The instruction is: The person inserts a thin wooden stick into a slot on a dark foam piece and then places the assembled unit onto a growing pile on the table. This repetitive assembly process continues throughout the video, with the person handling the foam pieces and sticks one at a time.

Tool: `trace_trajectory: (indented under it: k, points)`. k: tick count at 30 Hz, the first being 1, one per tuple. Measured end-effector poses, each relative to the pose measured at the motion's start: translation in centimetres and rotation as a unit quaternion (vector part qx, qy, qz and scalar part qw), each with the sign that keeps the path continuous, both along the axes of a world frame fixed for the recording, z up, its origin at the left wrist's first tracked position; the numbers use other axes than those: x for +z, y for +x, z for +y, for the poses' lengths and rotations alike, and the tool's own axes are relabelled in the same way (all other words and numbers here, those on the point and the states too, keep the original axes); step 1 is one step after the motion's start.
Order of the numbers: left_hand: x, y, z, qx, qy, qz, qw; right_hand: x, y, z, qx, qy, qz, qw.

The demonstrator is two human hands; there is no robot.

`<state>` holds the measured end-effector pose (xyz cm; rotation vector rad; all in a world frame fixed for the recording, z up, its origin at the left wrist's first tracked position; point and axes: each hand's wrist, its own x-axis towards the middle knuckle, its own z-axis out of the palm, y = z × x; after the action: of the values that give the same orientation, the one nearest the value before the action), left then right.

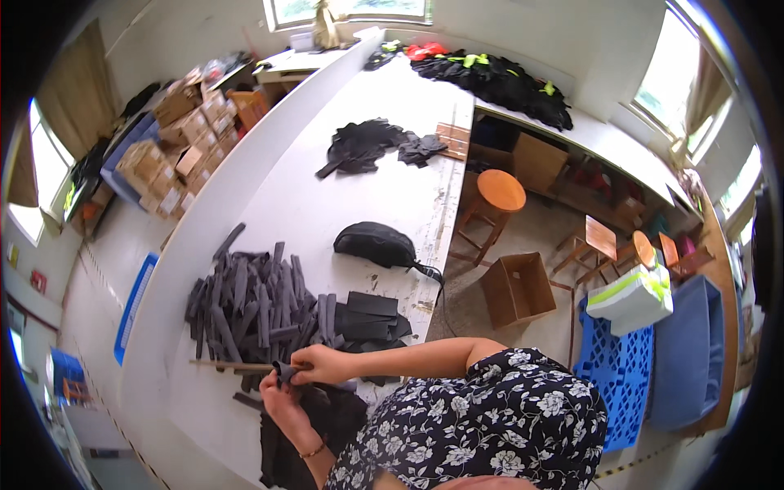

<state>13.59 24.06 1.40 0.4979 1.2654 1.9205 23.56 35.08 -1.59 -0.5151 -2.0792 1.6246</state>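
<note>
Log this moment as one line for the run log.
left hand: holds dark fabric strip | right hand: grips wooden stick at strip | nearby: strip pile, black pouch on white table

Dark strip (284, 373) half-hidden by hands (306, 376)

Long white tabletop (327, 188) runs away toward a far window (351, 10); daylight enters there and through side windows (678, 73). Walls white. Right of the tabletop: concrete floor (531, 220), round wooden stool (500, 192), open cardboard box (517, 287), wooden chairs (600, 241), blue plastic pallet (621, 371). Left of the tabletop: stacked cardboard cartons (175, 147). A second white bench (604, 147) branches off at the far right.
</note>
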Motion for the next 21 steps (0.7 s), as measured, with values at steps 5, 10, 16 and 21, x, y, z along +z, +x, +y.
trace_trajectory:
  k: [5,10,16,21]
  points:
    - [-2.1,-0.3,-1.8,-0.143,-0.187,0.111,0.965,-0.2,-2.5,1.9,-0.135,0.078,-0.017,0.988]
    - [-16.6,-0.9,-8.6,-0.200,-0.178,0.092,0.959,0.5,-9.1,11.0,-0.163,-0.017,0.017,0.986]
    - [-21.9,-4.0,-15.3,0.068,-0.358,0.355,0.861,-2.4,-10.0,10.1,-0.110,0.091,-0.108,0.984]
    - [-23.3,-5.3,-13.9,0.102,-0.346,0.397,0.844,-6.9,-3.8,4.8,0.070,0.086,-0.164,0.980]
